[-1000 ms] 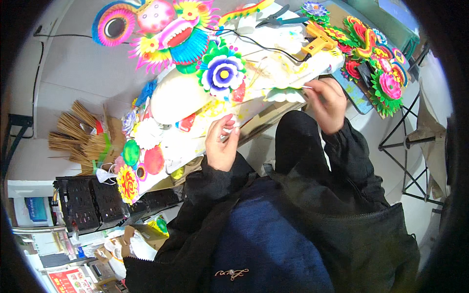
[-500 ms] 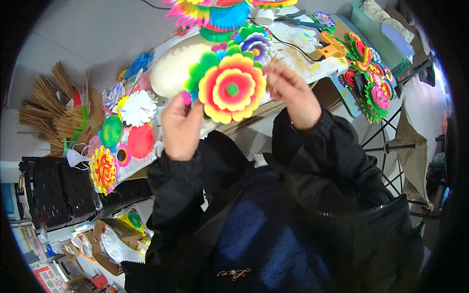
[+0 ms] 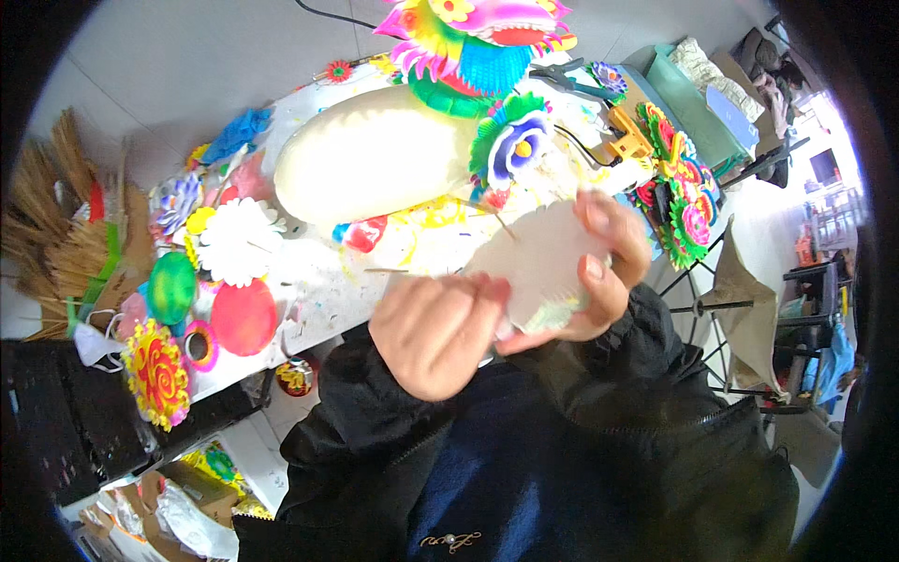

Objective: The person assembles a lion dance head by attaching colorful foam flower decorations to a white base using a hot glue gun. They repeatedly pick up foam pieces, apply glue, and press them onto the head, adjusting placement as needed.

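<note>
In front of my chest my right hand (image 3: pixel 613 267) grips a roundish flower piece (image 3: pixel 538 262), its plain pale back now facing up. The thumb and fingers lie around its right and lower edge. My left hand (image 3: pixel 440 328) is closed, its curled fingers against the flower's left edge; what they pinch is hidden. A thin stick (image 3: pixel 386 272) shows just beyond the left knuckles. Behind the flower stands a bright dragon-like head (image 3: pixel 487 42) with pink frills. Beside it lie a large cream loaf-shaped form (image 3: pixel 375 155) and a purple-and-white flower with green leaves (image 3: pixel 513 145).
Along the table's left end sit a white flower (image 3: pixel 239 242), a red disc (image 3: pixel 244 318), a green disc (image 3: pixel 173 288) and a yellow-red ornament (image 3: pixel 157 375). Straw bundles (image 3: pixel 61 206) stand farther left. Pliers (image 3: pixel 571 80), an orange tool (image 3: pixel 629 136) and more flowers (image 3: pixel 679 178) are at right.
The red-and-yellow flower has been turned over and brought nearer my chest. My right hand has taken hold of it; my left hand has moved right and curled closed.
</note>
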Demonstrator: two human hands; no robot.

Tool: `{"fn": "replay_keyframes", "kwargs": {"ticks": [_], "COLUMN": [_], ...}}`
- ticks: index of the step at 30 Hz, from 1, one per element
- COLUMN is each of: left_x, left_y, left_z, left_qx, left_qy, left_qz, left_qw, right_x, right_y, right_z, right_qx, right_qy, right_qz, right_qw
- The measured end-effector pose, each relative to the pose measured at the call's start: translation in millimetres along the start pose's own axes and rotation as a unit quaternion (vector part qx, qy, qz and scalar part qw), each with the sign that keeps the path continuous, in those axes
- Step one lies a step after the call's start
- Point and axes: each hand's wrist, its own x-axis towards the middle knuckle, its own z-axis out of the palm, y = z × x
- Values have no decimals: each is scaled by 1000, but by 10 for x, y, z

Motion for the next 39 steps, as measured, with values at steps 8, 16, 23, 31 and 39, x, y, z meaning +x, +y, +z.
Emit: {"fn": "replay_keyframes", "kwargs": {"ticks": [8,16,23,31,39], "left_x": [-107,-163,-217,-247,-240], "left_y": [-396,-688,-819,-907,-935], "left_z": [209,174,306,359,346], "left_qx": [-55,-128,-134,-153,-164], "left_qy": [161,123,199,217,212], "left_qz": [-31,-131,-175,-187,-193], "left_qw": [985,975,955,946,944], "right_x": [-126,-93,-96,71,115], "right_y": [248,309,394,502,413], "right_z": [318,549,588,434,587], "right_qx": [65,40,-20,-3,-58], "right_qy": [13,34,-54,-191,-149], "right_qz": [69,166,139,129,167], "right_qw": [995,985,989,973,973]}}
